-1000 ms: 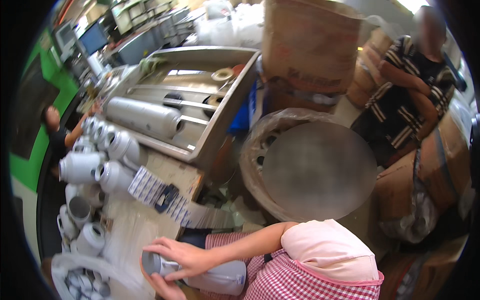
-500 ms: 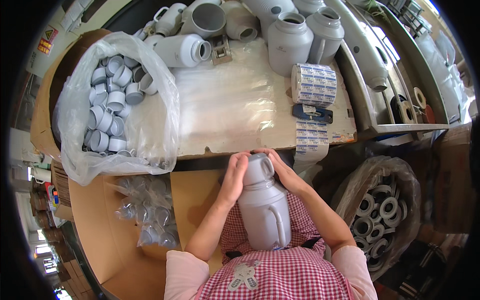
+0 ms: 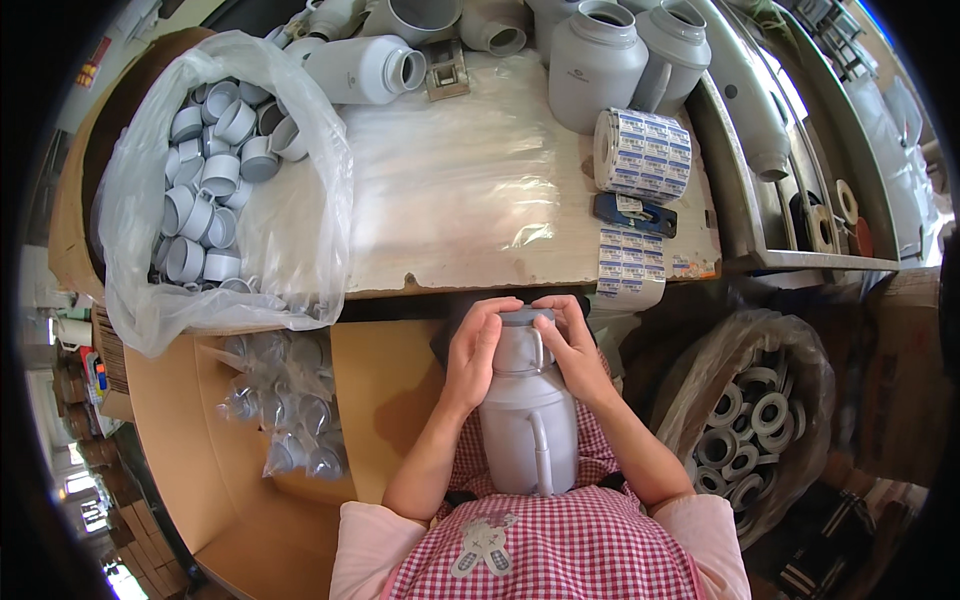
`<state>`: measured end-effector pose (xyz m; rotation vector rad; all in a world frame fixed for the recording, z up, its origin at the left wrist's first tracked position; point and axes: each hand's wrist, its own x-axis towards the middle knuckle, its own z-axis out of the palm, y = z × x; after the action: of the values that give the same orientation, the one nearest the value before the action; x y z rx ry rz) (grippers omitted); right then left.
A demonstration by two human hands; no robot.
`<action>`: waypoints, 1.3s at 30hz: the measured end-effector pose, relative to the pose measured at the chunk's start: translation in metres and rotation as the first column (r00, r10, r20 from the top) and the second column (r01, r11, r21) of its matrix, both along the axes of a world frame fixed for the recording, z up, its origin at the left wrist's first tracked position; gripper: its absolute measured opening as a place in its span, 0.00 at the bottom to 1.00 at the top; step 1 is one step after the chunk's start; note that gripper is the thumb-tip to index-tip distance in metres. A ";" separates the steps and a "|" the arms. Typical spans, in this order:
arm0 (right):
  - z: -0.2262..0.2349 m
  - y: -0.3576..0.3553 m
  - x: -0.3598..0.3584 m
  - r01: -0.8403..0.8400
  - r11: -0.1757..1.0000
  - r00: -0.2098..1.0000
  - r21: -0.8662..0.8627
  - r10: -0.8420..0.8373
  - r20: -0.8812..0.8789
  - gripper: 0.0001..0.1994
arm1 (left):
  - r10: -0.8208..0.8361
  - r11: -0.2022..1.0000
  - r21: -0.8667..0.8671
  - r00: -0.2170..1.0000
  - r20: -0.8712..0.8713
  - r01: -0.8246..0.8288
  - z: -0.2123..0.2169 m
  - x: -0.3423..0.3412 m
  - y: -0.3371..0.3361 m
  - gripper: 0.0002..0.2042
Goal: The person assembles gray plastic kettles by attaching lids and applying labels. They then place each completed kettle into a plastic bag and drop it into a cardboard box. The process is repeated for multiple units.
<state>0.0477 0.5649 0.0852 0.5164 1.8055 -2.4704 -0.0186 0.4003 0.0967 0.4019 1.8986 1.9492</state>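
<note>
A grey jug (image 3: 528,430) with a side handle rests upright on my lap, leaning against the checked apron. On its mouth sits a grey cup-shaped lid (image 3: 515,350) with a small handle and a darker top. My left hand (image 3: 474,350) wraps the left side of this lid, fingers curled over its top edge. Around the right side closes my right hand (image 3: 578,352), its thumb near the small handle. Both hands grip the lid together.
A clear bag of grey cup lids (image 3: 215,185) stands at the left. On the table (image 3: 440,200) are a label roll (image 3: 645,155) and several jugs (image 3: 597,70). Below left is a carton (image 3: 190,440) with bagged parts; at right, a bag of grey rings (image 3: 770,412).
The jug and its lid have turned slightly, so both handles now face nearer to me. My right hand has come round the lid with its thumb in front. The view has shifted slightly.
</note>
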 end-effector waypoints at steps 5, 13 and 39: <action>-0.004 0.002 -0.001 -0.001 0.998 1.000 0.063 0.001 -0.003 0.17 | 0.008 1.000 -0.023 0.999 0.052 -0.007 -0.010 0.003 -0.004 0.15; 0.006 -0.014 0.023 -0.100 0.975 0.991 0.200 0.115 -0.065 0.15 | 0.235 0.952 0.217 0.969 -0.071 -0.215 -0.010 0.037 -0.016 0.16; -0.004 0.033 -0.255 0.085 0.954 0.995 0.289 -0.069 -0.066 0.21 | -0.183 0.745 -0.627 0.835 -0.519 -0.227 0.000 -0.091 -0.063 0.21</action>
<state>-0.2071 0.5974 0.0815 0.5456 2.2302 -2.2959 -0.1095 0.3374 0.0967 0.7734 2.8139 1.0460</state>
